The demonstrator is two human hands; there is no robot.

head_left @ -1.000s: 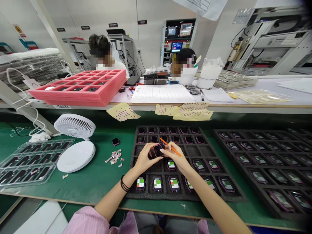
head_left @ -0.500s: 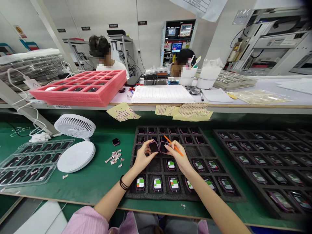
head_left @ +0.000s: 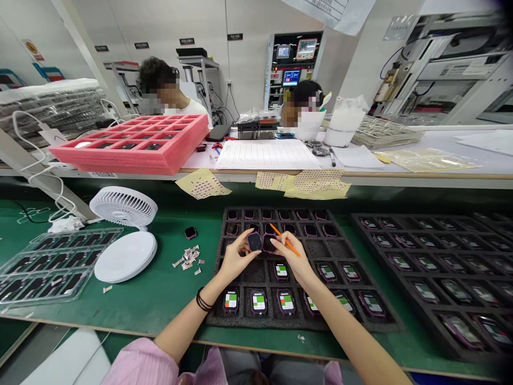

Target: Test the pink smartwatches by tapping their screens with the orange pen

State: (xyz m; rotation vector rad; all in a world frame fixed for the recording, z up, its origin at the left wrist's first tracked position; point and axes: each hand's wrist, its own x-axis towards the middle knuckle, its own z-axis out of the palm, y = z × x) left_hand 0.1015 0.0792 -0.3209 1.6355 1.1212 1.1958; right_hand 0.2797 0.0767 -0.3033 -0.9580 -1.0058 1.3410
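Note:
My left hand [head_left: 236, 255] pinches a dark square watch case [head_left: 255, 241] between thumb and fingers. In my right hand [head_left: 294, 256] is a second dark watch case [head_left: 269, 243], with an orange stick [head_left: 285, 240] lying along the fingers. The two cases are side by side and nearly touch. Both hands are over a black foam tray [head_left: 250, 321] whose pockets hold several watches. The screens in its far rows are dark. In the near rows, watches such as one [head_left: 281, 271] below my hands show green and white screens.
Left of the tray, a lone watch [head_left: 191, 233] and a pile of small tabs [head_left: 189, 258] lie on the green mat. Beyond them stand a white fan [head_left: 126, 256] and a clear tray [head_left: 76, 297]. Another foam tray [head_left: 404, 289] is at right. A pink foam tray [head_left: 160, 160] rests on the shelf; two people sit behind.
The watch case in my left hand has tilted so its face catches more light and looks greyer. My hands stay in nearly the same place. A person behind has shifted left.

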